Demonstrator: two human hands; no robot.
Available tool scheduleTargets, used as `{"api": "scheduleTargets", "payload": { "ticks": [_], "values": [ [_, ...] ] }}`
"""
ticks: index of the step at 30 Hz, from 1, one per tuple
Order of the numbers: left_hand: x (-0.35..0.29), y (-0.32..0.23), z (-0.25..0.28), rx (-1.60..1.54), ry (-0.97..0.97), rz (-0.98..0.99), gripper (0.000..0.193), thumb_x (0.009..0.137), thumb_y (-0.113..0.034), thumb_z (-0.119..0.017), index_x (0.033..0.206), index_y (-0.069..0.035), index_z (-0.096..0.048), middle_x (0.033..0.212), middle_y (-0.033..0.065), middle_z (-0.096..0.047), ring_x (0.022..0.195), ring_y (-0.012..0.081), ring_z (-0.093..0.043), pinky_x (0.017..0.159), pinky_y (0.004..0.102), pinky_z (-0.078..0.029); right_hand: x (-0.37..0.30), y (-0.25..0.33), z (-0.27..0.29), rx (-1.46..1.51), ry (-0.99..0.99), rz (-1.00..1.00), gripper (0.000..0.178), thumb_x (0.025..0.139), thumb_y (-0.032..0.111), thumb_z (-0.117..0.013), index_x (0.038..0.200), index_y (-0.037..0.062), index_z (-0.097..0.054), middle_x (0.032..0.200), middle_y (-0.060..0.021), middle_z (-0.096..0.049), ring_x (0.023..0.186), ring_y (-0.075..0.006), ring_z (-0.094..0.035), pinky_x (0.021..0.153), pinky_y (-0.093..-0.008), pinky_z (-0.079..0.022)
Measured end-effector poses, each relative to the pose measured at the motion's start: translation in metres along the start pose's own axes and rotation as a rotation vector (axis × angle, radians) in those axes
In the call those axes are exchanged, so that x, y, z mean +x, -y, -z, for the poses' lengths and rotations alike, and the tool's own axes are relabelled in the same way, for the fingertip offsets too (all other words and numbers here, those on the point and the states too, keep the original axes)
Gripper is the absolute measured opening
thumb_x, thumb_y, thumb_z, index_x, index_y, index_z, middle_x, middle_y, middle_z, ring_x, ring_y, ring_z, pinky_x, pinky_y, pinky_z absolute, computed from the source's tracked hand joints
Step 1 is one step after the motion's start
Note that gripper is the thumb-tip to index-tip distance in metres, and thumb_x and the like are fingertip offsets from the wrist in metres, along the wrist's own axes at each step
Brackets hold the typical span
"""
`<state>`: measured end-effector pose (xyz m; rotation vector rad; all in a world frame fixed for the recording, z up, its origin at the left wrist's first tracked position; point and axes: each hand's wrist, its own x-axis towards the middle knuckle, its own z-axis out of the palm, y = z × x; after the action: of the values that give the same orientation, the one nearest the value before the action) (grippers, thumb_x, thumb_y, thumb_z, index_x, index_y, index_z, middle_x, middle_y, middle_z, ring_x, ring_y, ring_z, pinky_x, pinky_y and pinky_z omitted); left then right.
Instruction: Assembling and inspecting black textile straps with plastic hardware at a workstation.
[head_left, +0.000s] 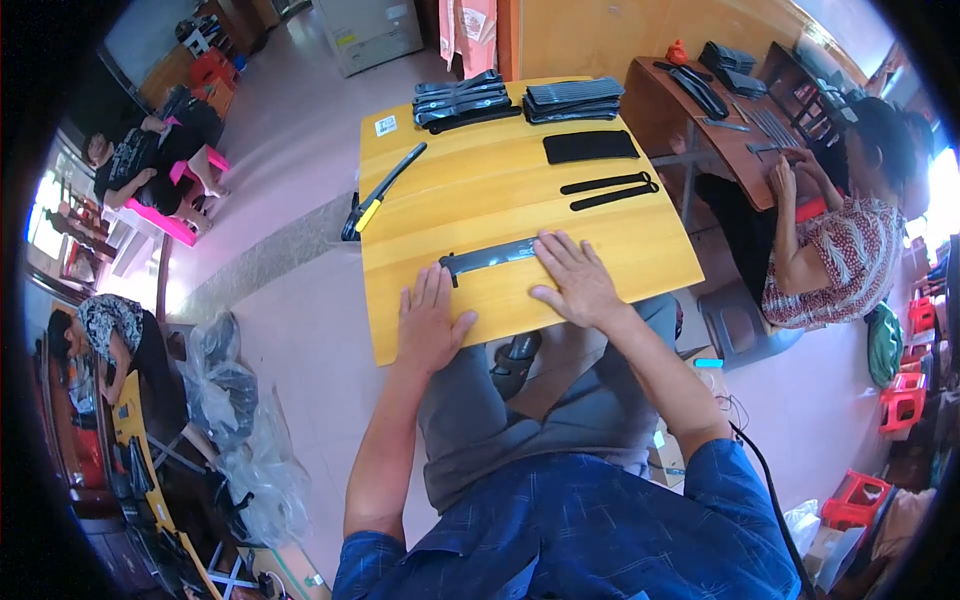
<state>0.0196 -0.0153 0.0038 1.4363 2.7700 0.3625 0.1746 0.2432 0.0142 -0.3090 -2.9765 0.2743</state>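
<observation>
A flat, narrow plastic-wrapped strip [497, 256], grey and shiny, lies across the near part of the yellow table [480, 205]. A small black piece sticks out of its left end. My left hand [432, 320] lies flat with fingers stretched at that end, its fingertips by the black piece. My right hand [580, 280] rests palm down, fingers spread, on the strip's right end. Farther right on the table are a looped black strap [610, 190] and a flat black rectangular stack [591, 147].
Two bundles of wrapped strips, one on the left [460, 97] and one on the right [573, 98], lie at the far edge. A long tool with a yellow handle [372, 208] overhangs the left edge. A co-worker [835, 250] sits at a brown table [700, 135] on the right.
</observation>
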Motion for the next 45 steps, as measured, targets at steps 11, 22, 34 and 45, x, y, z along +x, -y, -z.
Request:
{"api": "scheduleTargets", "payload": {
  "ticks": [11,22,34,45],
  "values": [
    [0.002,-0.004,-0.002,-0.05,-0.073,-0.03,0.083,0.097,-0.049,-0.06,0.159,-0.002,-0.03,0.166,0.0195,-0.028,0.154,0.0384,-0.026,0.122,0.0605,-0.022,-0.018,0.003,0.052,0.785,-0.409,-0.15,0.049,0.097,0.025,-0.068,0.137,-0.0009,-0.057,0.133,-0.0163,-0.066,0.124,-0.0332,-0.063,0.107,-0.0429,-0.047],
    [-0.002,0.0,0.004,-0.047,-0.062,0.004,0.083,0.095,-0.046,-0.065,0.157,-0.002,-0.033,0.165,0.0196,-0.031,0.154,0.0372,-0.027,0.122,0.0583,-0.022,-0.079,0.119,0.246,2.119,0.112,1.007,0.016,0.098,0.016,-0.07,0.101,0.0024,-0.078,0.094,-0.0131,-0.07,0.079,-0.0259,-0.072,0.076,-0.039,-0.061],
    [0.001,-0.006,0.003,-0.071,-0.027,0.016,0.085,0.095,-0.047,-0.064,0.158,-0.002,-0.03,0.166,0.0186,-0.028,0.155,0.0365,-0.025,0.124,0.0577,-0.019,-0.073,0.139,0.269,2.351,0.548,1.07,0.014,0.095,0.006,-0.072,0.105,-0.0028,-0.077,0.089,-0.0146,-0.074,0.064,-0.0185,-0.07,0.05,-0.0249,-0.051],
    [-0.002,-0.003,0.004,-0.042,-0.033,0.015,0.084,0.096,-0.05,-0.062,0.158,-0.002,-0.032,0.166,0.0181,-0.029,0.155,0.0359,-0.024,0.123,0.0582,-0.021,-0.068,0.137,0.266,2.292,0.475,1.033,0.012,0.094,0.004,-0.073,0.101,-0.0023,-0.079,0.086,-0.0133,-0.074,0.06,-0.0159,-0.068,0.048,-0.0239,-0.048]
  ]
}}
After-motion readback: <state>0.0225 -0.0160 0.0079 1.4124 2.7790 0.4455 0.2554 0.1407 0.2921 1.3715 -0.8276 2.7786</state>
